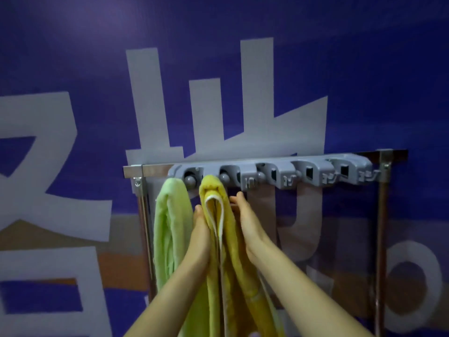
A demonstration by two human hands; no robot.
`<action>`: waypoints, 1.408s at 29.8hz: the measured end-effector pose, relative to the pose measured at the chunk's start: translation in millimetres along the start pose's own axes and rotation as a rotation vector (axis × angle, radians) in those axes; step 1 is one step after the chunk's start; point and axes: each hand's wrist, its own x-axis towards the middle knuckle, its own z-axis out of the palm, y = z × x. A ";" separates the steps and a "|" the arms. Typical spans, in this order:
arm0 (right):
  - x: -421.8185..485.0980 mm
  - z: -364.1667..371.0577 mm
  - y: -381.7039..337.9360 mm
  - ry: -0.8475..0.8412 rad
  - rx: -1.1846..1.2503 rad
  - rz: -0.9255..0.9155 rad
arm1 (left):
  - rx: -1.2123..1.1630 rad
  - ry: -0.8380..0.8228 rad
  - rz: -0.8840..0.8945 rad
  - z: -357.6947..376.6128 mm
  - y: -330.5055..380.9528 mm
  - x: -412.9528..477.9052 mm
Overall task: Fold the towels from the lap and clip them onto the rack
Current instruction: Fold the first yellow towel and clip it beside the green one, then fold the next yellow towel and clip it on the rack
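Observation:
A grey plastic clip rack point(279, 171) with several clip slots is mounted on a metal frame point(382, 215). A light green folded towel point(167, 227) hangs from its leftmost slot. Beside it, a yellow folded towel point(218, 215) with a white edge hangs from the second slot. My left hand point(200, 234) lies flat against the yellow towel's left side. My right hand point(247, 222) lies flat against its right side, fingers pointing up to just below the rack. Both palms press the towel between them.
A blue wall banner point(243, 69) with large pale grey characters stands right behind the rack. Three clip slots to the right of the yellow towel hold nothing. The frame's metal posts run down on the left point(143, 215) and on the right.

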 end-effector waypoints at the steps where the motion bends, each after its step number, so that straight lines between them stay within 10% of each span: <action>1: -12.3 -7.1 4.5 0.012 0.024 -0.035 | 0.060 -0.003 0.040 -2.4 -7.4 -5.1; 7: -90.8 -50.8 65.2 0.022 0.022 -0.067 | 0.285 -0.037 -0.026 -41.9 -84.1 -52.9; 28: -293.1 -218.2 406.5 0.041 -0.425 0.969 | 0.794 -0.410 -1.095 -215.6 -398.2 -249.7; 42: -310.9 -281.9 566.9 -0.172 -0.646 1.042 | 0.781 -0.447 -1.309 -234.6 -537.2 -297.8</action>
